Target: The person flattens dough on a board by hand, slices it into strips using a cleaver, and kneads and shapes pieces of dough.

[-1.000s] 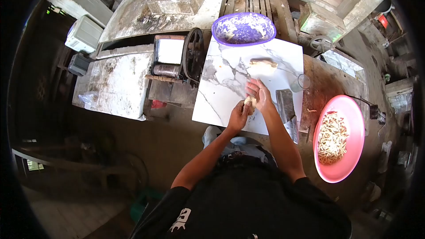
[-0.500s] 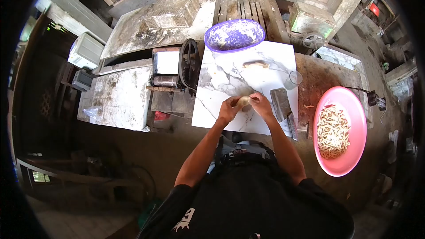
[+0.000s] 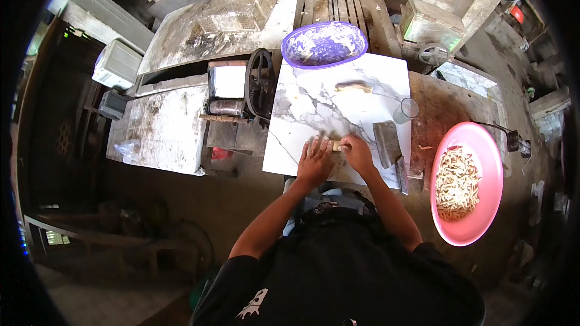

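Note:
On the marble-patterned board [image 3: 296, 145], my left hand [image 3: 315, 160] lies flat with its fingers stretched out. A small pale piece of dough [image 3: 336, 145] shows between my two hands, partly hidden by the fingers. My right hand [image 3: 357, 154] pinches the right end of this piece. To the right of that hand lies a cleaver [image 3: 384, 145], its dark handle toward the front edge. Farther back on the board rests another strip of dough [image 3: 354, 87]. A clear glass [image 3: 406, 110] is at the board's right edge.
A purple basin [image 3: 324, 48] with white residue stands behind the board. To the right is a pink basin [image 3: 492, 187] holding many short pale pieces. On the left stands a roller machine [image 3: 228, 107] with a large dark wheel [image 3: 260, 84].
The dough piece has gone from being held up between both hands to down on the board. My left hand has flattened out; my right hand still pinches the dough.

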The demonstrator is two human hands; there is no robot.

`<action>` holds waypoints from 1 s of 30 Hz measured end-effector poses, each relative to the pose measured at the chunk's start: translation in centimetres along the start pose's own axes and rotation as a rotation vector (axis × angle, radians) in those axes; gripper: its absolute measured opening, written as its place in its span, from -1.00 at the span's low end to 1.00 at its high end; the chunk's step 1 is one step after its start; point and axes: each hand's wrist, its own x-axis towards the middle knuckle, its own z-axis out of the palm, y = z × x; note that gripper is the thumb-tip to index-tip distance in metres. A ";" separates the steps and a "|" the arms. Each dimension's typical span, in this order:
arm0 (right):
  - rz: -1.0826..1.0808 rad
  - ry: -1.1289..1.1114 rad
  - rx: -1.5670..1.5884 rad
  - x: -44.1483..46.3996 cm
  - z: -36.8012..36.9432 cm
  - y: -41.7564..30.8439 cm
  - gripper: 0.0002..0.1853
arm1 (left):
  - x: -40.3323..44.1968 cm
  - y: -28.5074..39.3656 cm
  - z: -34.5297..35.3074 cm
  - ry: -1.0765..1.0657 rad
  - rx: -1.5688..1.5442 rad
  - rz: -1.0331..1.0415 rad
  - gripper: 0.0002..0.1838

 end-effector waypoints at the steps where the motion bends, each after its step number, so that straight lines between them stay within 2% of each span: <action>1: 0.003 -0.009 0.002 0.1 0.4 0.1 -0.82 | 0.1 0.2 -0.3 -0.005 -0.003 -0.008 -0.30; 4: 0.080 0.037 -0.078 0.9 0.4 0.3 -0.81 | 0.9 0.7 -1.1 -0.004 0.044 -0.057 -0.26; 6: 0.257 -0.025 -0.102 1.8 0.1 0.3 -0.84 | 1.6 0.5 -1.6 -0.093 0.045 -0.102 -0.27; 9: 0.284 -0.070 -0.067 2.5 -0.3 0.7 -0.88 | 2.5 -1.0 -1.2 -0.188 -0.007 -0.103 -0.31; 10: 0.283 -0.068 -0.066 2.3 -0.3 1.0 -0.88 | 2.7 -1.7 -0.8 -0.159 -0.048 -0.089 -0.35; 11: 0.219 -0.001 -0.102 2.0 -0.1 1.2 -0.83 | 2.8 -2.5 -0.5 -0.158 -0.045 -0.088 -0.35; 13: 0.155 0.063 -0.134 1.2 -0.2 0.1 -0.77 | 2.8 -3.5 -1.3 0.028 -0.261 -0.108 -0.37; 15: 0.044 0.065 -0.228 0.1 -0.7 -2.1 -0.59 | 2.2 -2.4 -2.6 -0.022 -0.138 -0.109 -0.36; 16: 0.043 0.064 -0.228 -0.7 -0.1 -2.2 -0.59 | 2.1 -1.6 -2.3 -0.064 -0.070 -0.028 -0.37; 17: -0.141 -0.004 -0.340 -1.4 0.8 -2.2 -0.53 | 2.1 -0.7 -1.9 -0.104 -0.002 0.053 -0.37; 18: -0.325 -0.072 -0.452 -2.0 1.2 -2.0 -0.46 | 1.5 -0.2 -0.1 -0.113 0.036 0.052 -0.35; 21: -0.280 -0.166 -0.551 -3.2 1.0 -1.9 -0.38 | 0.5 1.2 -0.1 -0.075 0.000 -0.054 -0.33; 25: -0.222 -0.265 -0.623 -2.3 -0.6 -2.4 -0.37 | 0.6 0.7 -1.8 -0.105 0.009 -0.073 -0.28; 26: -0.210 -0.296 -0.628 -1.9 -1.0 -2.2 -0.38 | 0.7 0.7 -2.7 -0.171 0.093 -0.068 -0.22; 27: -0.212 -0.292 -0.630 -1.4 -1.1 -1.7 -0.38 | 0.6 0.9 -2.9 -0.167 0.094 -0.067 -0.22; 29: -0.010 -0.359 -0.360 -0.2 -0.9 -0.2 -0.45 | 0.7 1.2 -3.2 -0.236 0.061 -0.172 -0.24; 30: 0.047 -0.408 -0.065 0.7 -1.7 0.5 -0.46 | 0.9 1.3 -3.2 -0.229 0.063 -0.172 -0.24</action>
